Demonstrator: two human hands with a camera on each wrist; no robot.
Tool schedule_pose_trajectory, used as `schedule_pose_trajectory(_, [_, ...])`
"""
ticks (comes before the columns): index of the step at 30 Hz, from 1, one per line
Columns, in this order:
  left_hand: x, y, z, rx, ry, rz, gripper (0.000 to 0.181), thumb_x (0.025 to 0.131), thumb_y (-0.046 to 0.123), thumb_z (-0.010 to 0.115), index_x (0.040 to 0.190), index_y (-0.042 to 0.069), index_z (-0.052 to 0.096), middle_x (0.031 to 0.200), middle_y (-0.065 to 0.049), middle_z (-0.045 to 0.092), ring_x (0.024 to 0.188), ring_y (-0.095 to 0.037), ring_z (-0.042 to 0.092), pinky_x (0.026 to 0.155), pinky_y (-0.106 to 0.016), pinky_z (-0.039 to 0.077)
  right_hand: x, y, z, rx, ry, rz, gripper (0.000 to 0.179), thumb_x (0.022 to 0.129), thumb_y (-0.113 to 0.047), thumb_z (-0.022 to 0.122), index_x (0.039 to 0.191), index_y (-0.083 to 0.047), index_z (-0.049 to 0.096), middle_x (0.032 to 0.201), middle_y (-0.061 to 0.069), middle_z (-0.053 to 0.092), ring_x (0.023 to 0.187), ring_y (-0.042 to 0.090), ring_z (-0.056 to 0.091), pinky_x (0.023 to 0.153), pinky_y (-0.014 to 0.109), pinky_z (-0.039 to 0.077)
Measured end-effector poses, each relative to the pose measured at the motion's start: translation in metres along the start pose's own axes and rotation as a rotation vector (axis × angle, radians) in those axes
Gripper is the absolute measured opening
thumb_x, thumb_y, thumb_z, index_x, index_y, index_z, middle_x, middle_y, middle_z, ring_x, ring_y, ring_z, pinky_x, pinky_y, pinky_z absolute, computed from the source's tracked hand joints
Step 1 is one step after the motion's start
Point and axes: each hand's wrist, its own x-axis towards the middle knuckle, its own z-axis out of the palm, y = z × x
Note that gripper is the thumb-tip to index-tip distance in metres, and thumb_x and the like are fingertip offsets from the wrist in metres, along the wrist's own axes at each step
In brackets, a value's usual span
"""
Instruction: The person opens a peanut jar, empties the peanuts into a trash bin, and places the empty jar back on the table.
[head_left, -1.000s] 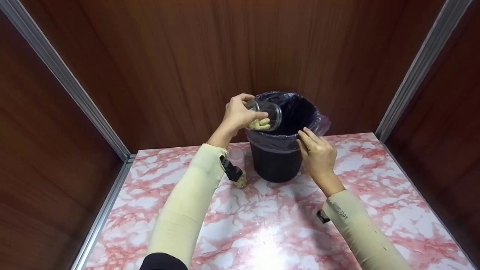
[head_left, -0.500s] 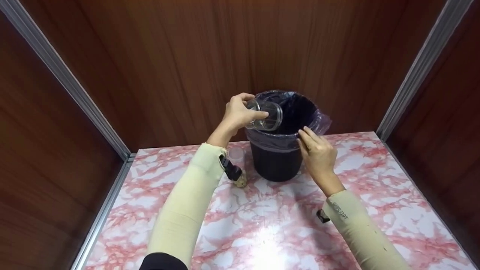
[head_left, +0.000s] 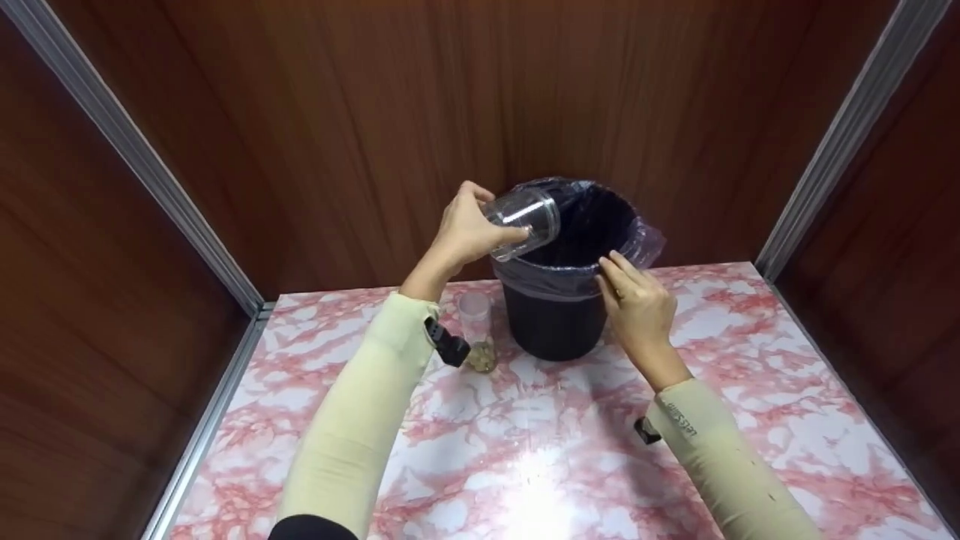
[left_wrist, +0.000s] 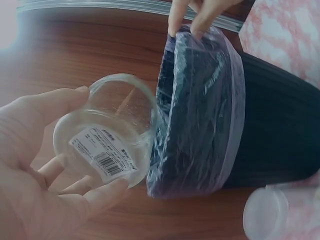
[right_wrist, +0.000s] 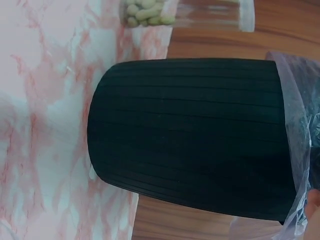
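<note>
My left hand [head_left: 466,231] grips a clear jar [head_left: 517,214], tilted on its side with its mouth at the near left rim of the bin. No contents show in the jar; the left wrist view shows a white barcode label [left_wrist: 105,152] on its base end. A black bin [head_left: 555,326] stands upright, lined with a thin purplish bag [head_left: 544,281] folded over its rim. At the rim's right front, my right hand [head_left: 641,306] pinches the bag's edge between thumb and fingers. The bin's inside is too dark to make out.
Left of the bin stands a tall clear lidded container [head_left: 475,322] with pale green-yellow pieces [right_wrist: 147,12] at its bottom. The table [head_left: 525,435] has a red-and-white marbled top. Brown wood-look panels [head_left: 360,135] rise behind and at both sides.
One second ago pale yellow pieces lay in the tilted jar; half a second ago they were gone from it. Since then my left hand has turned the jar slightly. The right hand stays at the rim.
</note>
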Motion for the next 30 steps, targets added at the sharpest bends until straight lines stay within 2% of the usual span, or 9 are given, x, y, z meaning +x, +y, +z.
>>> schedule_pose_trajectory(4, [-0.005,-0.006,-0.004,0.091,0.024,0.007,0.078,0.064,0.026,0.088,0.123,0.009,0.04,0.116,-0.009,0.049,0.104,-0.019,0.05,0.086,-0.027,0.046,0.001,0.002,0.001,0.001,-0.005,0.003,0.022,0.084,-0.012,0.076,0.106,-0.011,0.076,0.112,0.002,0.07,0.08,0.034,0.067,0.064,0.048,0.054])
schedule_pose_trajectory(9, [-0.008,-0.019,-0.009,0.149,0.01,-0.003,0.085,0.06,0.025,0.084,0.134,0.009,0.044,0.123,-0.012,0.041,0.108,-0.02,0.047,0.091,-0.026,0.044,0.001,0.008,0.002,-0.01,0.003,0.007,0.022,0.084,-0.012,0.077,0.106,-0.012,0.076,0.112,0.002,0.07,0.082,0.034,0.068,0.062,0.048,0.054])
schedule_pose_trajectory(14, [-0.013,-0.038,-0.011,0.147,0.033,0.04,0.085,0.061,0.031,0.089,0.131,0.005,0.049,0.121,-0.012,0.053,0.11,-0.022,0.049,0.093,-0.03,0.044,0.003,0.015,0.001,-0.015,-0.03,-0.002,0.023,0.086,-0.013,0.075,0.109,-0.012,0.075,0.115,0.002,0.069,0.085,0.033,0.069,0.059,0.049,0.053])
schedule_pose_trajectory(17, [-0.018,-0.045,-0.009,0.172,0.072,0.069,0.087,0.06,0.036,0.092,0.13,0.003,0.051,0.119,-0.011,0.059,0.109,-0.022,0.054,0.093,-0.031,0.046,0.007,0.02,-0.003,-0.023,-0.081,-0.012,0.026,0.087,-0.015,0.073,0.113,-0.013,0.074,0.119,0.003,0.067,0.086,0.034,0.069,0.055,0.049,0.052])
schedule_pose_trajectory(21, [-0.028,-0.053,-0.004,0.191,0.144,0.075,0.088,0.059,0.038,0.092,0.129,0.001,0.053,0.119,-0.011,0.062,0.108,-0.023,0.058,0.093,-0.031,0.048,0.012,0.023,-0.013,-0.02,-0.131,-0.024,0.035,0.088,-0.017,0.071,0.123,-0.015,0.069,0.131,0.005,0.06,0.069,0.036,0.065,0.044,0.046,0.046])
schedule_pose_trajectory(25, [-0.041,-0.063,-0.002,0.157,0.179,0.053,0.085,0.06,0.036,0.092,0.128,0.002,0.054,0.118,-0.011,0.063,0.109,-0.024,0.058,0.093,-0.033,0.048,0.009,0.016,-0.023,0.03,-0.077,0.001,0.042,0.084,-0.013,0.074,0.125,-0.015,0.067,0.138,0.008,0.055,0.048,0.026,0.051,0.036,0.042,0.036])
schedule_pose_trajectory(28, [-0.052,-0.069,0.004,0.126,0.184,0.039,0.083,0.061,0.034,0.092,0.127,0.002,0.053,0.117,-0.01,0.063,0.108,-0.024,0.058,0.093,-0.033,0.047,0.003,0.007,-0.036,0.077,-0.045,0.049,0.04,0.081,-0.01,0.077,0.12,-0.014,0.07,0.136,0.007,0.056,0.048,0.019,0.052,0.038,0.037,0.036])
schedule_pose_trajectory(30, [-0.059,-0.074,0.008,0.117,0.182,0.026,0.084,0.061,0.035,0.092,0.128,0.002,0.053,0.117,-0.011,0.063,0.107,-0.025,0.058,0.092,-0.035,0.048,-0.002,0.001,-0.048,0.123,-0.056,0.099,0.039,0.079,-0.009,0.078,0.117,-0.013,0.072,0.135,0.006,0.058,0.055,0.017,0.06,0.042,0.027,0.043])
